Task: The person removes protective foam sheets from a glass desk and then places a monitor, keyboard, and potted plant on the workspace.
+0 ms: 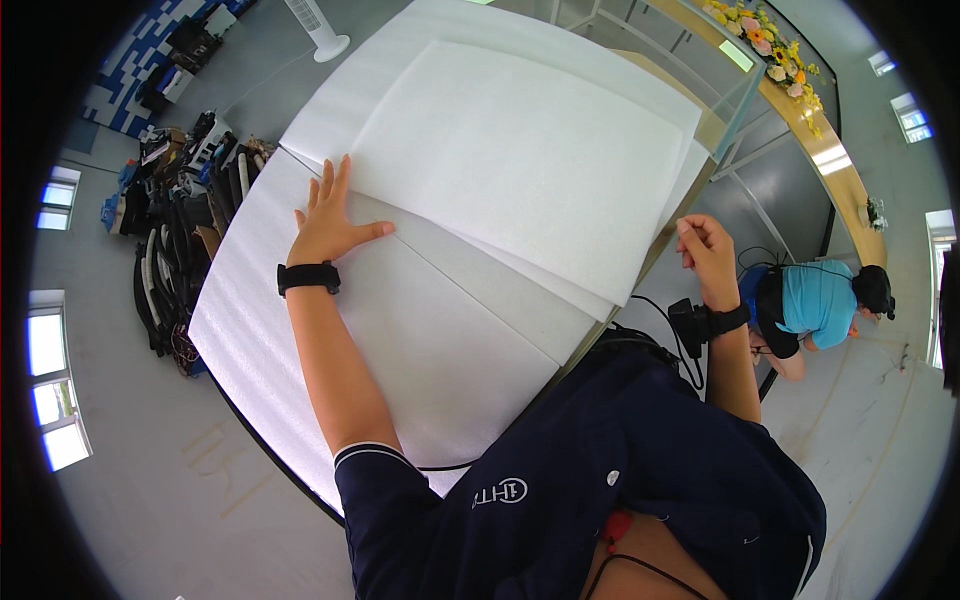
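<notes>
My left hand (pixel 328 225) lies flat with its fingers spread and thumb stretched out. It presses on a white table-sized surface (pixel 270 240) with a soft, foam-like look, beside a thin seam. Two overlapping large white sheets (pixel 520 160), which look like packing foam, lie on the far right part of that surface. The thumb is close to their near left edge. Just off the table's right edge, my right hand (pixel 708 255) is raised with its fingers curled in toward the thumb. No object shows in it. Each wrist wears a black band; a black box is on the right one.
A glass-and-frame case (pixel 745 100) stands beyond the table's right corner. Behind it runs a wooden counter (pixel 835 165) with flowers (pixel 770 45). A person in a blue top (pixel 815 300) bends down at the right. Black tubes and boxes (pixel 180 230) are piled at the left.
</notes>
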{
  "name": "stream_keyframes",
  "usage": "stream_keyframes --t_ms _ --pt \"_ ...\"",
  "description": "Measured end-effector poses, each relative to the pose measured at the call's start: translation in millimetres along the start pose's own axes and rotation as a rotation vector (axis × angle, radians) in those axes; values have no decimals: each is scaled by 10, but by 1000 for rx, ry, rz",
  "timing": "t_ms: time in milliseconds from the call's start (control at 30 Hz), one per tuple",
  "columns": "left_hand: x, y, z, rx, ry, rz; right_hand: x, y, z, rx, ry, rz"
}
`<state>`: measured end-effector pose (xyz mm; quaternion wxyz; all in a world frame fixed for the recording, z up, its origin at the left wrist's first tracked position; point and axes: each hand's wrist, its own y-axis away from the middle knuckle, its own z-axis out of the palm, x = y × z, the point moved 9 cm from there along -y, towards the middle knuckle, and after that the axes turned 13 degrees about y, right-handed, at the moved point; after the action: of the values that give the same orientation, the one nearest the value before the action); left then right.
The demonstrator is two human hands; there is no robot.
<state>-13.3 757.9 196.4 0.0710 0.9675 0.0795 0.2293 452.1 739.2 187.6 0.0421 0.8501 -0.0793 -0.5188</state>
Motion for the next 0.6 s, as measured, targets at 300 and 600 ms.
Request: stream_keyframes --t_ms 300,600 --pt "25 22 -12 10 -7 -4 -964 495 274 58 355 -569" --pt "64 33 2 -9 16 1 -1230 1358 1469 -644 581 -1173"
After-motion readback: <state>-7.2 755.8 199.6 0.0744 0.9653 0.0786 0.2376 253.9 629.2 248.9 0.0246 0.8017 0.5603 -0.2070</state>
